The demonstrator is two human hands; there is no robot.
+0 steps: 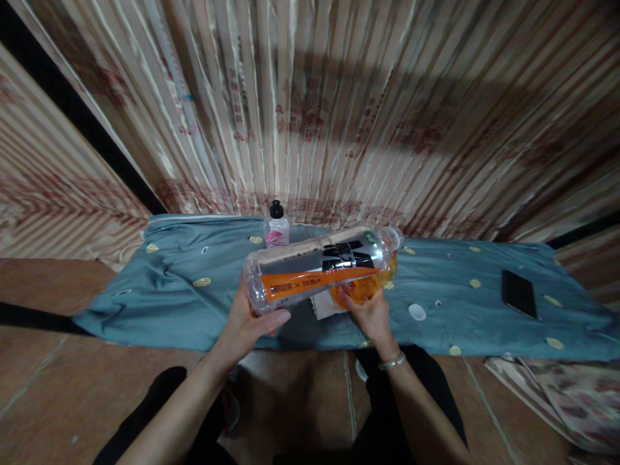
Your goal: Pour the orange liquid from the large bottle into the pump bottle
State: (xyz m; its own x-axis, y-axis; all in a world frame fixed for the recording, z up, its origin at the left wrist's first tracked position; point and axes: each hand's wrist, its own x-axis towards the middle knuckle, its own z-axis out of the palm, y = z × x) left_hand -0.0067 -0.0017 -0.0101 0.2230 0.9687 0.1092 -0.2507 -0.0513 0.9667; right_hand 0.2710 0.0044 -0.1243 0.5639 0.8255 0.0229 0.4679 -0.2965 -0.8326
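My left hand (249, 320) grips the bottom end of a large clear plastic bottle (320, 265) with a grey, black and orange label. The bottle lies almost level in the air, its open neck pointing right. Beneath that neck my right hand (369, 314) holds a round orange thing (361, 290), partly hidden by the bottle. A white cloth or paper (323, 305) lies under the bottle on the blue cloth (184, 284). A small white round cap (417, 312) rests on the cloth, right of my right hand.
A small bottle with a black top and pink label (277, 227) stands at the back of the blue cloth. A black phone (519, 294) lies to the right. Striped curtains (339, 110) hang behind. Brown tiled floor (58, 381) surrounds the cloth; patterned fabric (557, 394) lies at lower right.
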